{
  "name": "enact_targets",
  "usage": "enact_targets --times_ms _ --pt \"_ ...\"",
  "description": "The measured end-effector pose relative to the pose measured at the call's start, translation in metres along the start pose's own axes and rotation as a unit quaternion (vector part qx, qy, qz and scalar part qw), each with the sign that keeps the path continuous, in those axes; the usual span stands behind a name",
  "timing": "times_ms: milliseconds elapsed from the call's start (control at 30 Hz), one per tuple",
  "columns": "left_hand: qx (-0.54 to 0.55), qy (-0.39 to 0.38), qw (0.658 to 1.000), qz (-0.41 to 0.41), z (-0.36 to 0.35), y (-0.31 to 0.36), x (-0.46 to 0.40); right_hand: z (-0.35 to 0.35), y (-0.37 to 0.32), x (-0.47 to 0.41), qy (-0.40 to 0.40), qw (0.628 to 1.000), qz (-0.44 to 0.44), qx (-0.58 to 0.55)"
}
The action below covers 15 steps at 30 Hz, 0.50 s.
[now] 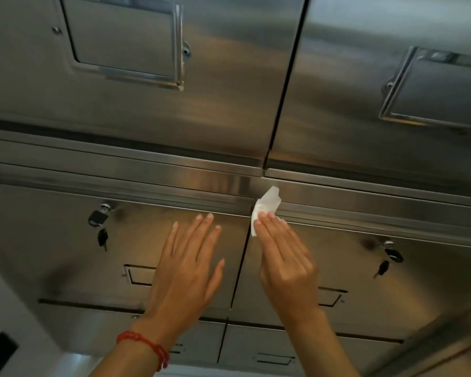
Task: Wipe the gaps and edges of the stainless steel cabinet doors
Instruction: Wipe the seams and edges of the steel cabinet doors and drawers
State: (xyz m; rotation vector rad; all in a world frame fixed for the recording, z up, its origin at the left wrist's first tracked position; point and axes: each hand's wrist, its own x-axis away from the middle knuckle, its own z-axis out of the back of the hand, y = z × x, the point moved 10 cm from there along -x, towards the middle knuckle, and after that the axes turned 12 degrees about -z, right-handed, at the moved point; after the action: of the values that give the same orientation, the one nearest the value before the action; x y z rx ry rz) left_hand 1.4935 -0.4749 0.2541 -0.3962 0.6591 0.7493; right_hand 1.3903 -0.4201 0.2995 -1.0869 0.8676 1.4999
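Brushed steel doors (pixel 152 126); right hand (pixel 283 257) presses crumpled white wipe (pixel 265 206).

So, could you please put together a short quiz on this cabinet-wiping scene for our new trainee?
1. True or false: the left hand holds the white wipe.
2. Where is the wipe pressed? A) on a recessed handle B) at the top of the vertical gap between the two lower doors C) on a padlock
3. Fill in: a padlock with keys hangs on the lower left door, and the left wrist wears a red ____.

Key:
1. False. The right hand presses it with straight fingers; the left lies flat on the door.
2. B
3. bracelet
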Motion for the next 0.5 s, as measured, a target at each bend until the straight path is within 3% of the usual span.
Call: enact_targets --times_ms 500 --pt "0.031 0.024 0.999 -0.022 0.007 -0.075 0.021 -0.038 -0.050 -0.007 0.001 0.999 -0.026 0.025"
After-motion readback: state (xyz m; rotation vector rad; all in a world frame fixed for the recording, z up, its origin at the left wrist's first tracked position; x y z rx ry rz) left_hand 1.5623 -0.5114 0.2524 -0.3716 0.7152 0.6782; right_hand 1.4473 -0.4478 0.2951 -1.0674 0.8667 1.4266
